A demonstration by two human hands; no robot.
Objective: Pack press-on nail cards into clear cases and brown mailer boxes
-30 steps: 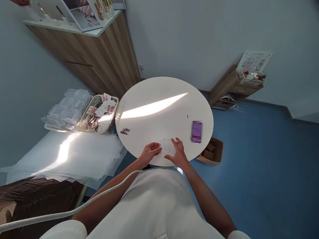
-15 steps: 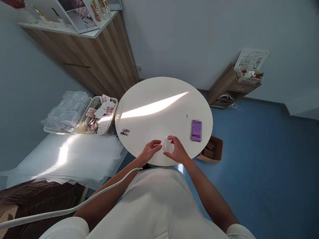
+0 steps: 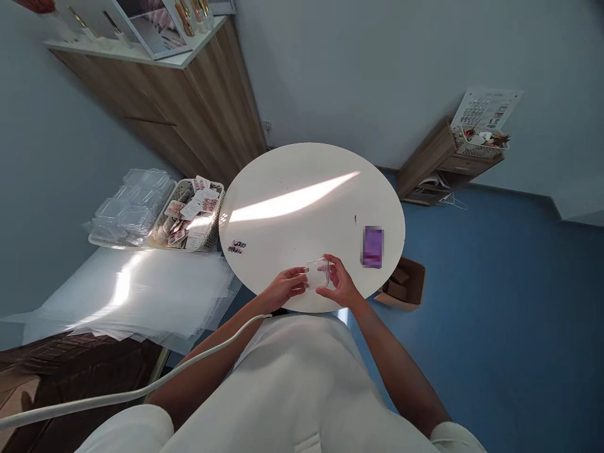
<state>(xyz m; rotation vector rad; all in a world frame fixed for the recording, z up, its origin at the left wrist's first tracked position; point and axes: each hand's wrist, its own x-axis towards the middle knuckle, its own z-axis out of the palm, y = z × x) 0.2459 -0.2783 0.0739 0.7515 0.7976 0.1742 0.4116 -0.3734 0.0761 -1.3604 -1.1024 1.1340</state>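
Box of clear, colourless plastic (image 3: 316, 274), small and squarish with rounded corners, sits between the two hands, over the near part of the tabletop and in front of the person's middle. Its outline looks nearly as deep as it is wide, so no long axis stands out; its broad face is turned up toward the eyes, and I cannot tell whether a lid is parted from it. The relation that matters is side to side: one hand at each end, neither nearer than the other. The left hand (image 3: 287, 285) has thumb and fingertips together on the box's left edge, in what looks like a pinch. The right hand (image 3: 343, 286) makes a wider clasp at the right end, forefinger at the far corner and thumb at the near one, with the box between them.

Beneath lies the round, white, smooth-topped table (image 3: 302, 229). On it, to the right and a little beyond the right hand, is a purple, upright-lying rectangle blurred into blocks (image 3: 372, 247). Well off to the left, near the rim, lies a cluster of small dark pieces in rows (image 3: 236, 246). Past that rim stands a white perforated plastic basket (image 3: 215, 231) filled with printed cards.
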